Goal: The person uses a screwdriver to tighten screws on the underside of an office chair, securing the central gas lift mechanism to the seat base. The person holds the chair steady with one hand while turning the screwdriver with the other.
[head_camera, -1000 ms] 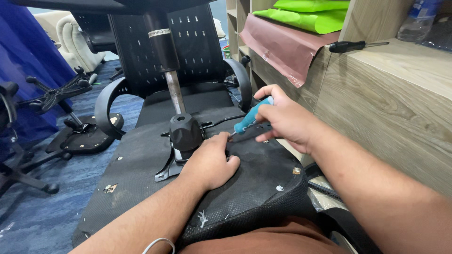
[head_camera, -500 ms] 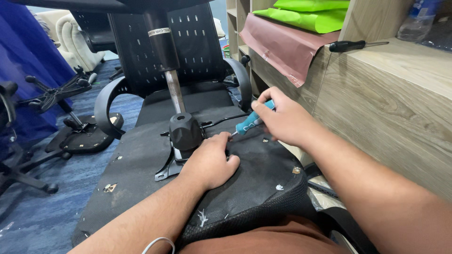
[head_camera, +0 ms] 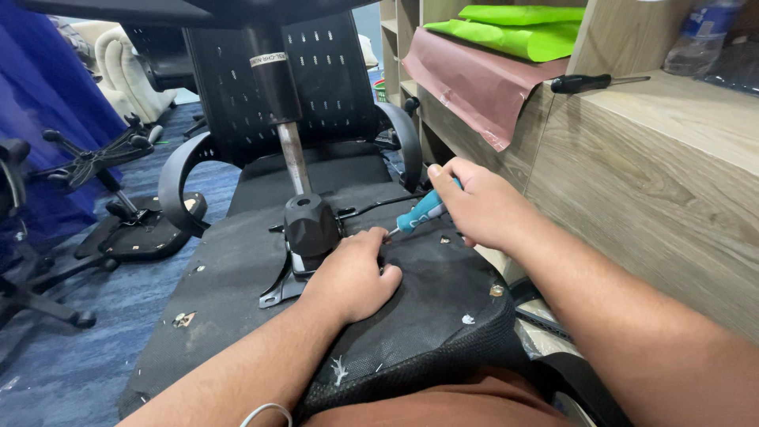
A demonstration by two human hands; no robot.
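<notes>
An upturned office chair seat [head_camera: 237, 277] lies in front of me, its black underside up, with the black tilt mechanism [head_camera: 311, 225] and gas cylinder [head_camera: 294, 162] rising from the middle. My left hand [head_camera: 352, 277] presses flat on the seat just right of the mechanism. My right hand [head_camera: 478, 205] grips a teal-handled screwdriver [head_camera: 419, 213]. Its tip points down-left at the seat, right beside my left fingers.
A wooden counter [head_camera: 664, 182] runs along the right, carrying a black screwdriver [head_camera: 589, 81], brown sheet [head_camera: 474, 83] and green sheets [head_camera: 526, 32]. A black mesh chair back [head_camera: 348, 79] stands behind. Chair bases [head_camera: 103, 158] lie on the blue carpet at left.
My right hand has tilted the screwdriver and brought its tip down closer to the seat beside my left fingers. My left hand has stayed in place.
</notes>
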